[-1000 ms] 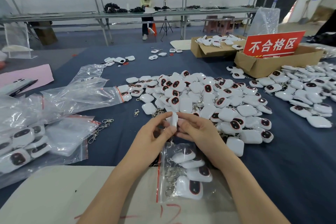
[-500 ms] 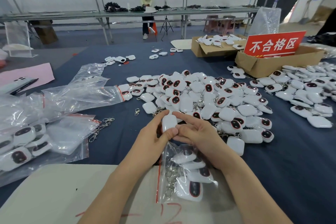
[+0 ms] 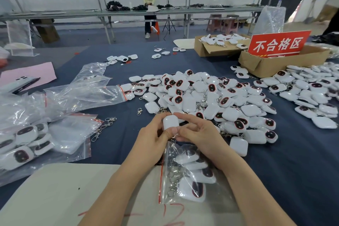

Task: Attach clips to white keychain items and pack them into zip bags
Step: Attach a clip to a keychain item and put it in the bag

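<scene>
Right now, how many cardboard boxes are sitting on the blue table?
2. One box at the far right holds the red sign; the other box sits behind and left of it, holding white keychain items. More may be hidden off-frame.

One view only. Head-worn, wide-angle; faces forward and down over desk (image 3: 293,167); left hand (image 3: 152,143), right hand (image 3: 200,134) close beneath the lens.

Ahead: pile of white keychain items (image 3: 211,97), unbroken across the cloth.
Left: empty zip bags (image 3: 82,93) and filled bags (image 3: 27,139) crowd the edge.
Left-centre: bare blue cloth (image 3: 117,145), crossed by loose clips (image 3: 105,125).
Near right: open cloth, free passage.
Far right: cardboard box (image 3: 275,68) with upright red sign (image 3: 278,44).
</scene>
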The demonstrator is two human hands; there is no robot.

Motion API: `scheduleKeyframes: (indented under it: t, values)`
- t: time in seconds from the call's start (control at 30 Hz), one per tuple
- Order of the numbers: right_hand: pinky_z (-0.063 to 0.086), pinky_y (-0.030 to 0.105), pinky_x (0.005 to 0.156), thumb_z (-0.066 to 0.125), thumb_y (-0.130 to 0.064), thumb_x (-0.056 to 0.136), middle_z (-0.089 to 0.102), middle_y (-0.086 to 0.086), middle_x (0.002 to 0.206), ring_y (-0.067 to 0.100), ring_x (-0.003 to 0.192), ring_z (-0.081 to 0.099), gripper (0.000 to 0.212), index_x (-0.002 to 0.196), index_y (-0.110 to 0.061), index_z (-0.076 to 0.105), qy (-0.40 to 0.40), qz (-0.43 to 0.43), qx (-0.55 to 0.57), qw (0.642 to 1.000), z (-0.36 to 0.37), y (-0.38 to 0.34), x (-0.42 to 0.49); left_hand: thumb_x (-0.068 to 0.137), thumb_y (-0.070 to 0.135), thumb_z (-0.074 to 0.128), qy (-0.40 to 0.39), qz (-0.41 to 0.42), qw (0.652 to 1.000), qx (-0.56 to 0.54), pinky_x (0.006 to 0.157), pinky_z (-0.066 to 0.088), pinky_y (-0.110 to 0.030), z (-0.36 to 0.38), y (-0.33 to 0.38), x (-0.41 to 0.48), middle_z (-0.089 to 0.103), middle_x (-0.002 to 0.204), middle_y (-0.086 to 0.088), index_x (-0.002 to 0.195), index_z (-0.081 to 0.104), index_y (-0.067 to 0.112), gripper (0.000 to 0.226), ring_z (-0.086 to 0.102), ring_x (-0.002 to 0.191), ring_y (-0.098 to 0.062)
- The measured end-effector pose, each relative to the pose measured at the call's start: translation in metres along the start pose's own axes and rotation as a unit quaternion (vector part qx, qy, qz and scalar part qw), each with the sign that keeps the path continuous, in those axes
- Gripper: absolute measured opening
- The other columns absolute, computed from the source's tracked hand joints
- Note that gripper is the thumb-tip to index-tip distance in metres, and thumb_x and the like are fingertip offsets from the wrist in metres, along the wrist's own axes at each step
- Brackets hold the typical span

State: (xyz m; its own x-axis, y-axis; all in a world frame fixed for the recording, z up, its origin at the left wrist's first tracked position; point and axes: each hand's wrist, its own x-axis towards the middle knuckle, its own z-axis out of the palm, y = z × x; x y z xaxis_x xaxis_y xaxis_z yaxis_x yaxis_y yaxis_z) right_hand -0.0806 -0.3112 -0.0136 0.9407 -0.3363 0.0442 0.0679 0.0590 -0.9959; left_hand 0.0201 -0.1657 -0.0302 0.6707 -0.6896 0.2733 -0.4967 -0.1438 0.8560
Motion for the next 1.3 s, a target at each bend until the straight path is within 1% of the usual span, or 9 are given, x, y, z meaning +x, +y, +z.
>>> scheduleKeyframes:
  t: [0.2, 0.33, 0.4, 0.5, 0.67, 0.83, 1.03, 1.17, 1.3]
  values:
    - [0.058, 0.019, 0.075, 0.070, -0.012, 0.093, 0.078, 0.012, 0.089, 0.020, 0.081, 0.076, 0.030, 0.110, -0.036, 0.073, 0.022, 0.015, 0.011, 1.000, 0.003, 0.000, 0.001, 0.102, 0.039, 0.056, 0.016, -0.006, 1.000, 0.011, 0.075, 0.056, -0.038, 0.002, -0.003, 0.000, 0.074, 0.093, 0.019, 0.116, 0.051, 0.053, 0.020, 0.068, 0.078, -0.016]
    - [0.057, 0.017, 0.070, 0.071, -0.012, 0.093, 0.077, 0.011, 0.083, 0.018, 0.075, 0.076, 0.025, 0.112, -0.028, 0.073, 0.035, 0.020, 0.012, 0.999, 0.005, 0.000, 0.001, 0.103, 0.037, 0.054, 0.028, 0.006, 0.999, 0.017, 0.066, 0.050, -0.038, 0.002, -0.003, -0.001, 0.074, 0.084, 0.008, 0.111, 0.052, 0.049, 0.014, 0.062, 0.069, -0.027]
    - [0.057, 0.017, 0.069, 0.071, -0.012, 0.092, 0.077, 0.012, 0.083, 0.018, 0.074, 0.076, 0.024, 0.108, -0.030, 0.074, 0.040, 0.021, 0.017, 0.999, 0.006, -0.001, 0.001, 0.104, 0.037, 0.053, 0.036, 0.011, 0.999, 0.025, 0.058, 0.048, -0.032, 0.002, -0.004, -0.001, 0.072, 0.077, 0.005, 0.109, 0.053, 0.048, 0.013, 0.058, 0.060, -0.024]
    - [0.058, 0.018, 0.070, 0.071, -0.012, 0.092, 0.077, 0.011, 0.084, 0.018, 0.075, 0.075, 0.023, 0.106, -0.030, 0.074, 0.043, 0.021, 0.026, 0.999, 0.007, -0.003, 0.000, 0.104, 0.035, 0.053, 0.044, 0.017, 0.998, 0.037, 0.048, 0.039, -0.018, 0.002, -0.003, 0.000, 0.069, 0.069, 0.003, 0.107, 0.052, 0.047, 0.012, 0.048, 0.047, -0.009]
    - [0.059, 0.020, 0.072, 0.072, -0.011, 0.090, 0.077, 0.013, 0.086, 0.019, 0.078, 0.074, 0.020, 0.097, -0.029, 0.078, 0.052, 0.015, 0.049, 0.997, 0.008, -0.003, 0.000, 0.104, 0.030, 0.052, 0.052, 0.033, 0.996, 0.065, 0.051, 0.043, -0.030, 0.001, -0.002, -0.002, 0.067, 0.065, -0.006, 0.107, 0.052, 0.044, 0.014, 0.053, 0.050, -0.017]
    - [0.059, 0.020, 0.071, 0.073, -0.009, 0.090, 0.076, 0.006, 0.079, 0.015, 0.075, 0.073, 0.019, 0.094, -0.027, 0.079, 0.056, 0.012, 0.059, 0.997, 0.008, -0.001, 0.000, 0.106, 0.017, 0.052, 0.068, 0.046, 0.992, 0.096, 0.045, 0.035, -0.019, 0.001, -0.002, -0.003, 0.061, 0.057, 0.005, 0.111, 0.056, 0.033, 0.017, 0.048, 0.045, -0.011]
    - [0.059, 0.019, 0.071, 0.074, -0.010, 0.089, 0.078, 0.006, 0.083, 0.013, 0.077, 0.074, 0.019, 0.090, -0.028, 0.081, 0.053, 0.003, 0.057, 0.997, 0.008, -0.003, -0.001, 0.104, 0.031, 0.051, 0.069, 0.041, 0.991, 0.104, 0.045, 0.034, -0.022, 0.001, 0.002, -0.003, 0.055, 0.052, -0.006, 0.110, 0.058, 0.032, 0.010, 0.044, 0.044, -0.011]
    - [0.059, 0.019, 0.071, 0.074, -0.010, 0.089, 0.078, 0.006, 0.084, 0.012, 0.078, 0.075, 0.018, 0.088, -0.026, 0.081, 0.052, -0.001, 0.058, 0.997, 0.009, -0.003, -0.002, 0.102, 0.041, 0.047, 0.074, 0.041, 0.991, 0.103, 0.047, 0.034, -0.024, 0.001, 0.005, -0.005, 0.055, 0.053, -0.003, 0.109, 0.060, 0.029, 0.019, 0.047, 0.046, -0.011]
    - [0.059, 0.020, 0.072, 0.074, -0.011, 0.089, 0.078, 0.006, 0.084, 0.012, 0.079, 0.074, 0.016, 0.085, -0.025, 0.081, 0.049, -0.003, 0.056, 0.997, 0.009, -0.003, -0.002, 0.104, 0.036, 0.048, 0.075, 0.042, 0.991, 0.103, 0.049, 0.043, -0.031, 0.002, 0.007, -0.006, 0.057, 0.055, -0.003, 0.106, 0.058, 0.029, 0.013, 0.050, 0.049, -0.017]
